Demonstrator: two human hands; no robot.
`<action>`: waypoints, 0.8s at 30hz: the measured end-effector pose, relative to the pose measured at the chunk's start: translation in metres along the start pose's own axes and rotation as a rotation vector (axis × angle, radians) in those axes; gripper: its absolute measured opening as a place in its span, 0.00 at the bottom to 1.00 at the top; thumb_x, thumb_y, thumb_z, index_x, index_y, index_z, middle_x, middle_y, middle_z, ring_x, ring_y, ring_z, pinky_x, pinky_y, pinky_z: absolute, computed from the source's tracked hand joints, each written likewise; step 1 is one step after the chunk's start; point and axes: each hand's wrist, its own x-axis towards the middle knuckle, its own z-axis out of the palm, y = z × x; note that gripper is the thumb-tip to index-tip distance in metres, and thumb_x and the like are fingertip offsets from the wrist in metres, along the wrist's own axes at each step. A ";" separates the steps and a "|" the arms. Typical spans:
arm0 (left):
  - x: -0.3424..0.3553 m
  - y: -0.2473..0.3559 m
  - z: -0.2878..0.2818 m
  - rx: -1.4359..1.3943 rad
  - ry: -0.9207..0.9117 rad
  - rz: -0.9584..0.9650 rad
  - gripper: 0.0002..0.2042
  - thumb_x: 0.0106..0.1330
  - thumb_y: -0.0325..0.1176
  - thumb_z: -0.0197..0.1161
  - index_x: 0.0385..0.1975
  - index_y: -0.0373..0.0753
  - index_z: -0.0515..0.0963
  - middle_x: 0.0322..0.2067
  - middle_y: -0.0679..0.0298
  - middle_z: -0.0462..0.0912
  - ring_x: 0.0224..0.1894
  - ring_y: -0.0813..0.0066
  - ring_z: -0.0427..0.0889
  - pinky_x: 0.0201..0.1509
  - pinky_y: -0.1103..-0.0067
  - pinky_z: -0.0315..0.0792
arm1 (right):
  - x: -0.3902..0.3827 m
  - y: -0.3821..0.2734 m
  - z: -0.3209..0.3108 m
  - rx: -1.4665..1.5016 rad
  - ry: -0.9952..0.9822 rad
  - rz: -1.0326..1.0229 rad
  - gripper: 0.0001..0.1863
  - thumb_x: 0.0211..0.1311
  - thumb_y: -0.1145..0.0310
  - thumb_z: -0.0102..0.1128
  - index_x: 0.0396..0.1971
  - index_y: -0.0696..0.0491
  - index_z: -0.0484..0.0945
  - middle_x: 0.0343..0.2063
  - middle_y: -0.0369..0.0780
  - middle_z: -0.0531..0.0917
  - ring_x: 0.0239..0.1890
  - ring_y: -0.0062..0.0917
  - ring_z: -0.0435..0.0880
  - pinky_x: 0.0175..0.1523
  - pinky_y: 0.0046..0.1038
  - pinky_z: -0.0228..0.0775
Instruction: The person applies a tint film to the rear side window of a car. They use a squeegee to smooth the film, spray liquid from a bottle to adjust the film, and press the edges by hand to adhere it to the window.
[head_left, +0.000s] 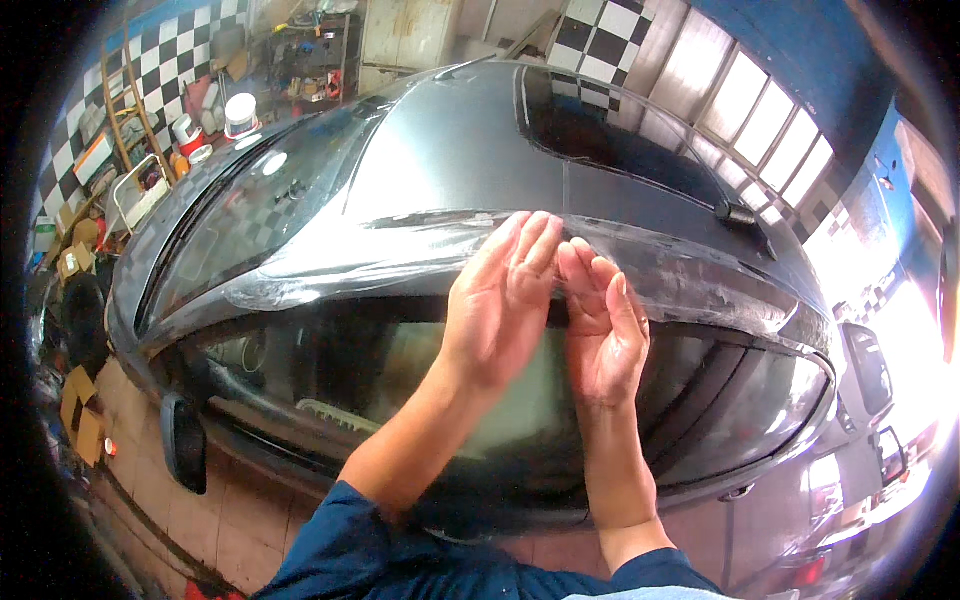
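A dark grey car fills the middle, its roof (440,140) above a long roof edge (340,268) marked with whitish, wet-looking streaks. My left hand (500,305) is raised at that edge, palm showing, fingers extended close together with nothing in them. Just right of it, my right hand (605,330) also shows its palm, with fingers loosely extended and slightly bent, holding nothing. Both stand in front of the side window (720,400); whether the fingertips touch the bodywork I cannot tell.
A side mirror (183,445) juts out at lower left. Cardboard boxes (82,420), white buckets (240,115), a ladder (130,110) and a cluttered shelf (300,75) stand along the left and back. Bright windows (760,130) and another vehicle's mirror (870,365) are at the right.
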 end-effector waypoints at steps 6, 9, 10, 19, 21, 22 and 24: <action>0.001 0.002 -0.003 -0.050 -0.028 -0.001 0.26 0.64 0.22 0.43 0.62 0.25 0.48 0.63 0.46 0.54 0.67 0.56 0.53 0.70 0.66 0.48 | -0.002 0.001 0.001 -0.020 0.033 0.007 0.14 0.67 0.69 0.46 0.43 0.62 0.76 0.50 0.52 0.75 0.55 0.43 0.72 0.64 0.41 0.58; 0.001 0.001 -0.005 -0.070 -0.051 0.000 0.26 0.63 0.21 0.43 0.62 0.26 0.47 0.64 0.46 0.52 0.67 0.56 0.51 0.71 0.66 0.46 | -0.003 0.002 0.000 -0.007 0.050 0.006 0.14 0.66 0.70 0.46 0.43 0.63 0.76 0.49 0.53 0.75 0.55 0.45 0.72 0.65 0.42 0.58; 0.001 0.000 -0.005 -0.071 -0.057 0.002 0.27 0.63 0.21 0.43 0.62 0.26 0.47 0.64 0.46 0.52 0.68 0.56 0.50 0.71 0.66 0.46 | -0.003 0.001 0.000 -0.007 0.054 0.003 0.14 0.67 0.70 0.46 0.43 0.63 0.76 0.49 0.53 0.75 0.55 0.45 0.72 0.65 0.42 0.57; -0.002 0.004 0.005 0.029 0.051 0.009 0.25 0.64 0.22 0.43 0.61 0.24 0.50 0.62 0.44 0.57 0.65 0.55 0.57 0.69 0.67 0.52 | -0.005 0.000 0.005 -0.031 0.094 0.003 0.13 0.66 0.70 0.47 0.42 0.63 0.76 0.47 0.52 0.76 0.52 0.43 0.74 0.63 0.41 0.61; -0.001 0.004 0.002 0.053 0.026 0.007 0.24 0.65 0.23 0.44 0.60 0.23 0.51 0.60 0.44 0.59 0.64 0.55 0.60 0.68 0.67 0.54 | -0.008 -0.001 0.006 -0.065 0.134 0.031 0.13 0.66 0.70 0.47 0.42 0.63 0.76 0.46 0.52 0.77 0.51 0.42 0.76 0.61 0.40 0.63; -0.001 0.005 0.000 0.067 0.014 0.008 0.23 0.65 0.23 0.44 0.59 0.23 0.52 0.60 0.44 0.61 0.63 0.55 0.62 0.68 0.67 0.55 | -0.010 -0.002 0.007 -0.080 0.152 0.046 0.13 0.66 0.70 0.47 0.42 0.64 0.76 0.45 0.52 0.78 0.50 0.42 0.77 0.61 0.40 0.65; -0.001 0.006 -0.002 0.042 -0.027 0.006 0.22 0.66 0.24 0.44 0.59 0.23 0.53 0.60 0.44 0.61 0.63 0.56 0.62 0.68 0.68 0.55 | -0.011 -0.002 0.010 -0.097 0.174 0.045 0.13 0.66 0.70 0.47 0.41 0.64 0.76 0.43 0.52 0.79 0.48 0.41 0.78 0.59 0.39 0.67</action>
